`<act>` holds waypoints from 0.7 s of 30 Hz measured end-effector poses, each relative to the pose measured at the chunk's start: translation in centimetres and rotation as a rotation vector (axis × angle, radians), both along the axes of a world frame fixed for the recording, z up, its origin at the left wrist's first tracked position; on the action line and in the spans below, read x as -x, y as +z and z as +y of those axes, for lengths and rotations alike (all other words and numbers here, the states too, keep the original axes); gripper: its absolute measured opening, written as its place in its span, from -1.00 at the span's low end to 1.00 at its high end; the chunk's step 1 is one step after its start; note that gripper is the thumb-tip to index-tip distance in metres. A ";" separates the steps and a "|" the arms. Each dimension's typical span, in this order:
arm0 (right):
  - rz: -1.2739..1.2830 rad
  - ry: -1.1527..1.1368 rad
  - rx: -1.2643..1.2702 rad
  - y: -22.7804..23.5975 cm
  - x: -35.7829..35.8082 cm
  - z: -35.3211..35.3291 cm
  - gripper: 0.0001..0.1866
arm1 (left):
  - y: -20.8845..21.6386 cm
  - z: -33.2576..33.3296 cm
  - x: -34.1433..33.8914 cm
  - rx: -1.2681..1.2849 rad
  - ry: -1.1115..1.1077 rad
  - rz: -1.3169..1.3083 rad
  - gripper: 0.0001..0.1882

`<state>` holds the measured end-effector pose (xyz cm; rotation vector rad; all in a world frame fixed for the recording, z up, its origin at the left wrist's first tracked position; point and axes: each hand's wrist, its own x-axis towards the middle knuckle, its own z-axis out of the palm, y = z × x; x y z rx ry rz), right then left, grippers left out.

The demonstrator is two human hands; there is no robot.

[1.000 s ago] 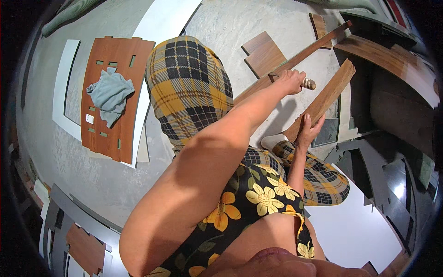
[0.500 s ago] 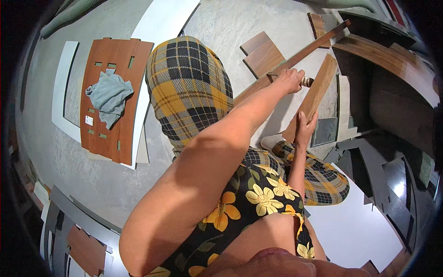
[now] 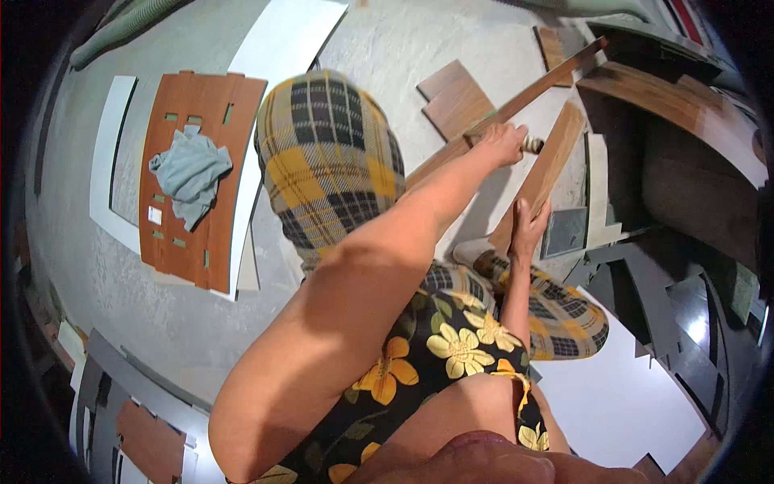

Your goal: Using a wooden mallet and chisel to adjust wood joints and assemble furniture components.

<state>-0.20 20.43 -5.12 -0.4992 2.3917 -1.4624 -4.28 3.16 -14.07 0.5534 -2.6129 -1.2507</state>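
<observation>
Two hands busy: tool on the left, plank on the right

Left hand (image 3: 501, 147) is closing around a banded tool handle (image 3: 533, 145); its butt end is showing out past the hand, just beside the plank, contact unclear; the tool's other end is too hidden to make out; right hand (image 3: 528, 226) is gripping the wooden plank (image 3: 552, 153) toward its lower end; plank is slanting up and to the right, lower end sitting beside a pale foot covering (image 3: 470, 252); a narrow wooden strip (image 3: 556, 77) is running beyond the left hand; a stepped board (image 3: 457, 98) is lying on the floor past it; further left, a grey cloth (image 3: 189, 173) is resting on a slotted reddish-brown panel (image 3: 181, 95).
</observation>
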 end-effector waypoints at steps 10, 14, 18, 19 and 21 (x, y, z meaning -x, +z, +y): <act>0.062 0.001 0.054 1.0 -0.8 -1.2 -0.26 | 0.3 -0.3 -0.9 -0.062 -0.059 0.027 -0.62; 0.070 0.028 -0.001 0.8 -0.8 -1.4 -0.21 | -0.1 -0.9 -0.6 -0.022 -0.046 0.029 -0.64; 0.042 0.026 -0.028 0.8 -0.4 -1.1 -0.17 | 0.8 -1.0 -0.4 0.006 -0.075 -0.043 -0.62; 0.045 0.012 -0.021 0.6 -0.1 -0.9 -0.17 | 1.2 -1.0 -0.4 -0.027 -0.081 -0.047 -0.68; 0.008 0.028 -0.071 0.5 0.1 -0.8 -0.20 | 1.7 -1.0 -0.4 -0.050 -0.090 -0.054 -0.75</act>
